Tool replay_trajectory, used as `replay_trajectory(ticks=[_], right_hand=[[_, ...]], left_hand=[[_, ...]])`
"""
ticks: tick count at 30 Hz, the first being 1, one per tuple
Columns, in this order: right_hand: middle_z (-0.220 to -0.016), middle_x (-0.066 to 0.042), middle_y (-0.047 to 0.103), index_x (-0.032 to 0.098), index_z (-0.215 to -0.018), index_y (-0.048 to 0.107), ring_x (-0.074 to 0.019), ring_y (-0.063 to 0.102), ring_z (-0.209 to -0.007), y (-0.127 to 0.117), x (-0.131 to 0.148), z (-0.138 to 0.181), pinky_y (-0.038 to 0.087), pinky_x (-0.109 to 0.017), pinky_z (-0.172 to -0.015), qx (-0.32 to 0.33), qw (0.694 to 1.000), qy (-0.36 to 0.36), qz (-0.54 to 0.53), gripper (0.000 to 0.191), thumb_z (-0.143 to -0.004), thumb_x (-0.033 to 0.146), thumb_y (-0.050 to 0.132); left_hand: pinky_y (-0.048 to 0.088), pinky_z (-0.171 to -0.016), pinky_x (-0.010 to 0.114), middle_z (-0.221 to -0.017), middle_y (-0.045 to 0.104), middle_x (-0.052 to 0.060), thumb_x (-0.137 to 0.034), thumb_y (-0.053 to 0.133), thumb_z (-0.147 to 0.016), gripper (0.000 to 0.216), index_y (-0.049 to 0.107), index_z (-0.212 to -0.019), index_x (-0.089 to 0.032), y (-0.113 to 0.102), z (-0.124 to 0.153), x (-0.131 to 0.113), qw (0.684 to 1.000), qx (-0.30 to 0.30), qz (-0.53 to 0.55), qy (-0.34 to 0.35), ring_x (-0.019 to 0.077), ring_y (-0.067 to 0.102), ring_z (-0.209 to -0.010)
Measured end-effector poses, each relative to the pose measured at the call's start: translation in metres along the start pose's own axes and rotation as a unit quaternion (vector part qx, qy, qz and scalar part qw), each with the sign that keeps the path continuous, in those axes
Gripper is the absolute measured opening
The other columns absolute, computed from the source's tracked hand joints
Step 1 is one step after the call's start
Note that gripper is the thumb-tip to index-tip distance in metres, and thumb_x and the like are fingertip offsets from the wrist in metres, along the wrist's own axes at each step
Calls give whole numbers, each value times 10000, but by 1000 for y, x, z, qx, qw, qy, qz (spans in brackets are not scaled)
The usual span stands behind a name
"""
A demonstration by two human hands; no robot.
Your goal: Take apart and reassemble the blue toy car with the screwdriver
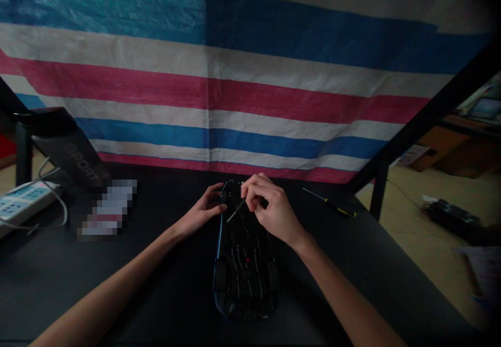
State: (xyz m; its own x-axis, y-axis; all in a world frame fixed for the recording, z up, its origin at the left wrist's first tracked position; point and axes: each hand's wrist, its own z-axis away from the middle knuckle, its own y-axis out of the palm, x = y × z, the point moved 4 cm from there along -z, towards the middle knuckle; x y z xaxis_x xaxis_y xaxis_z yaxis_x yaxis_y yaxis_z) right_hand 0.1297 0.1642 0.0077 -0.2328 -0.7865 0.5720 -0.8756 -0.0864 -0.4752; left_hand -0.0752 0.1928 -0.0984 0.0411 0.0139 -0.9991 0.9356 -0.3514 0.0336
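Observation:
A black toy car (245, 263) with blue trim lies upside down on the black table (117, 284), its underside and wheels facing up. My left hand (205, 210) grips the car's far left corner, fingers curled round a front wheel. My right hand (270, 206) is closed on a thin screwdriver (236, 211), whose tip points down-left onto the underside near the far end.
A second screwdriver (331, 204) with a yellow-black handle lies on the table to the right. A dark bottle marked SPORT (68, 148) and a white power strip (21, 203) with cables sit at the left. A striped tarp (235, 75) hangs behind; the table's right edge drops to the floor.

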Motion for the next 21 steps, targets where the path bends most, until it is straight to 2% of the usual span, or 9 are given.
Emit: replay_trajectory(ticks=[2, 4, 5, 8, 10, 13, 17, 21], right_hand=[[-893, -24, 607, 233, -677, 444, -194, 582, -898, -13, -19, 5, 447, -355, -837, -55, 996, 60, -44, 244, -772, 14, 491], [-893, -29, 572, 237, -678, 399, -189, 545, -860, -27, -44, 15, 423, -320, -746, -99, 978, 160, -95, 175, -739, 119, 511], [-872, -25, 545, 242, -694, 376, -182, 512, -808, -33, -57, 22, 402, -304, -687, -103, 963, 222, -112, 147, -745, 176, 497], [-756, -7, 431, 257, -714, 348, -180, 421, -681, -46, -84, 40, 357, -295, -591, -76, 949, 288, -105, 142, -836, 307, 401], [-715, 12, 395, 262, -724, 376, -170, 377, -625, -51, -98, 52, 331, -289, -558, -43, 945, 314, -82, 164, -864, 346, 383], [-689, 21, 423, 253, -751, 474, -164, 379, -596, -52, -114, 67, 305, -287, -547, 11, 940, 340, -23, 144, -852, 332, 410], [-753, -2, 538, 246, -798, 548, -192, 520, -715, -43, -122, 77, 404, -326, -695, 68, 940, 325, 76, 156, -886, 271, 421], [-895, -34, 595, 253, -859, 528, -221, 573, -840, -28, -113, 83, 427, -370, -813, 102, 934, 296, 169, 152, -949, 212, 412]], left_hand=[[376, -1238, 551, -1511, 583, 126, -425, 791, -917, 740, 450, -1560, -294, 1, 1, -1, 1000, 5, 8, -7, 350, 568, -1410], [378, -1236, 555, -1531, 566, 133, -426, 792, -916, 740, 447, -1557, -294, 1, 2, -1, 1000, 12, 15, -13, 347, 574, -1403], [378, -1235, 560, -1536, 563, 133, -426, 793, -917, 734, 450, -1554, -296, 1, 3, -1, 1000, 13, 16, -14, 346, 577, -1400], [377, -1236, 576, -1551, 559, 130, -437, 785, -925, 723, 452, -1554, -308, 1, 3, -1, 1000, 17, 15, -15, 348, 577, -1405], [367, -1247, 572, -1556, 559, 123, -448, 784, -925, 729, 447, -1557, -313, 1, 3, -1, 1000, 15, 10, -15, 351, 562, -1427], [351, -1264, 560, -1565, 550, 120, -461, 785, -922, 749, 433, -1565, -309, 1, 2, -1, 1000, 13, 2, -16, 352, 538, -1456], [353, -1261, 563, -1547, 561, 128, -456, 778, -926, 744, 429, -1563, -293, 0, 0, 1, 1000, 20, 2, -11, 350, 537, -1454], [370, -1247, 559, -1533, 562, 135, -425, 787, -914, 748, 435, -1558, -277, 0, -1, 4, 1000, 18, 7, -9, 344, 557, -1417]])
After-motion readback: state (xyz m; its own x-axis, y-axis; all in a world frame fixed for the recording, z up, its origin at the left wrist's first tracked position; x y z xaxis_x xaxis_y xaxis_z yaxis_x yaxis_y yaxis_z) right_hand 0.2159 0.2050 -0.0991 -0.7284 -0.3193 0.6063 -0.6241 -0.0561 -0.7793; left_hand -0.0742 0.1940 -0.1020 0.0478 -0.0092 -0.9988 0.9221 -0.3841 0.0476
